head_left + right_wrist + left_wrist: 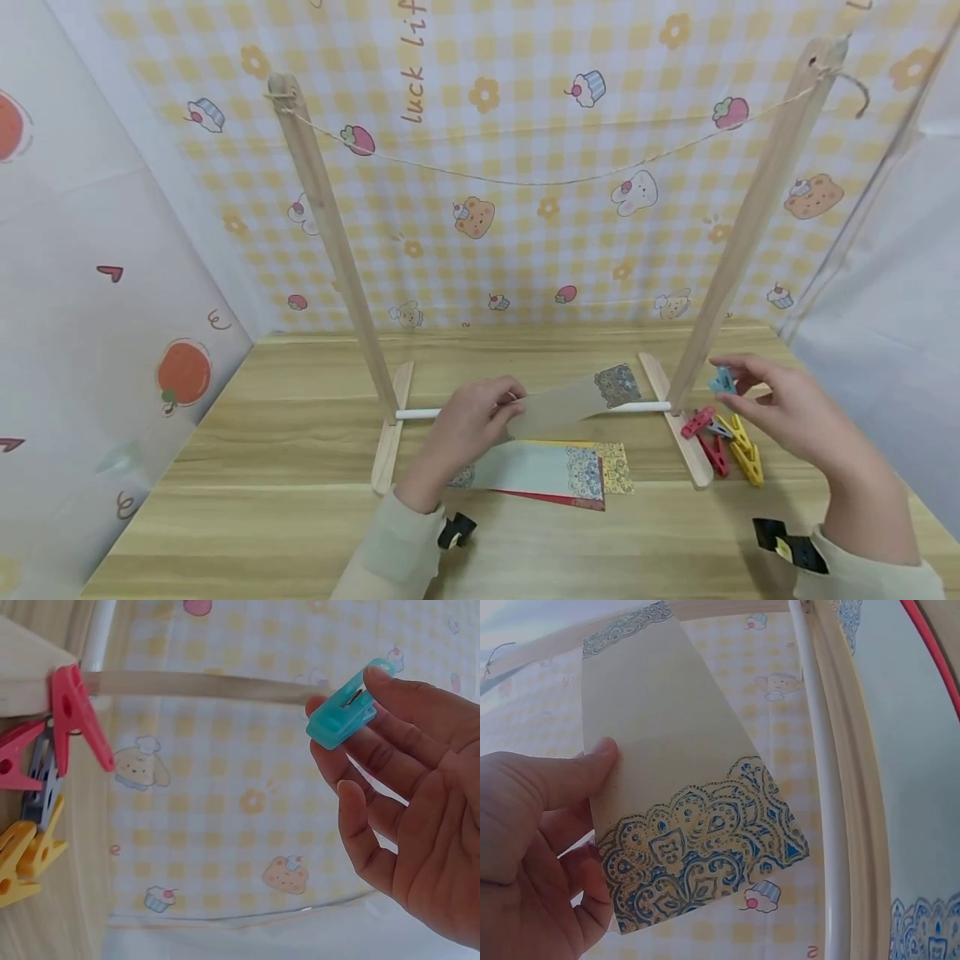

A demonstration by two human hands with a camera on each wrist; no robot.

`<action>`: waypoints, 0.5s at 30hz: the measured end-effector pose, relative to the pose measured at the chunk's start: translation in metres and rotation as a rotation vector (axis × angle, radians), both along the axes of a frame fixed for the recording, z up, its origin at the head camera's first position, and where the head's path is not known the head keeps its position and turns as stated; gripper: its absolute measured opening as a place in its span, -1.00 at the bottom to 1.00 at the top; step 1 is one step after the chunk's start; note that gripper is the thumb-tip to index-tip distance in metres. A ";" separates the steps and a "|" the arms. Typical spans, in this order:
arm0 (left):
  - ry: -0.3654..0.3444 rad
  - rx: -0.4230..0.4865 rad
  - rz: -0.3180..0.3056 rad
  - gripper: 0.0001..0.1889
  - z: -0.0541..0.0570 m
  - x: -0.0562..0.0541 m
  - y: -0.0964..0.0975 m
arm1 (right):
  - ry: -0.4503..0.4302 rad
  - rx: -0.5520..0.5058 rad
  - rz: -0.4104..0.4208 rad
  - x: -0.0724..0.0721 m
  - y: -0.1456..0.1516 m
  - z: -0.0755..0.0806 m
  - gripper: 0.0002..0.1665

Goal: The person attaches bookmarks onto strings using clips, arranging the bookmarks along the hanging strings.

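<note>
My left hand (480, 417) pinches a pale paper strip (660, 712) by its edge, between thumb and fingers. Ornate blue and gold lace patterns decorate both ends of the strip, and it is lifted above the table. In the head view it crosses in front of the white rod. Under it lies a small stack of similar strips (525, 468), light blue on top with red and yellow ones peeking out. My right hand (798, 408) holds a turquoise clothespin (341, 712) between thumb and fingertips, just above a pile of clothespins (742, 450) in red, yellow and grey.
Two wooden posts (333, 225) stand on flat wooden feet (675, 421), joined low down by a white rod (420, 413). A thin string (517, 182) sags between their tops. A checked yellow cloth (450, 267) hangs behind the wooden table (285, 467).
</note>
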State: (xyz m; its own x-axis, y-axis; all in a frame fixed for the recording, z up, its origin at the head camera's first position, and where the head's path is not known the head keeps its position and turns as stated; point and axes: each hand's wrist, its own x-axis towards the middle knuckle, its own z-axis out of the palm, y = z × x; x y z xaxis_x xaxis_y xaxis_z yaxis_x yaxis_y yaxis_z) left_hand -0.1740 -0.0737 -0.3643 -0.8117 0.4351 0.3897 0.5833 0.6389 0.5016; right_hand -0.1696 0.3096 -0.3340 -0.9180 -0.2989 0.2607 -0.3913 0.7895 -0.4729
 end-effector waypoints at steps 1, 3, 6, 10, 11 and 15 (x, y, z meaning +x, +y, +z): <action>0.005 0.003 0.004 -0.92 0.001 0.000 -0.001 | 0.001 -0.003 0.004 0.001 -0.002 0.001 -0.49; 0.012 0.023 0.006 -0.92 0.002 0.000 -0.003 | 0.010 -0.006 0.011 0.002 -0.006 0.002 -0.48; 0.033 0.057 0.000 -0.92 0.005 0.000 -0.005 | 0.031 -0.006 0.027 0.002 -0.011 0.004 -0.48; 0.058 0.082 -0.021 -0.93 0.010 0.000 -0.009 | 0.064 -0.006 0.058 0.002 -0.019 0.005 -0.48; 0.064 0.080 -0.024 -0.93 0.011 0.000 -0.010 | 0.074 -0.008 0.066 0.002 -0.022 0.005 -0.48; 0.091 0.046 -0.013 -0.93 0.016 0.001 -0.017 | 0.105 -0.024 0.093 0.003 -0.032 0.005 -0.48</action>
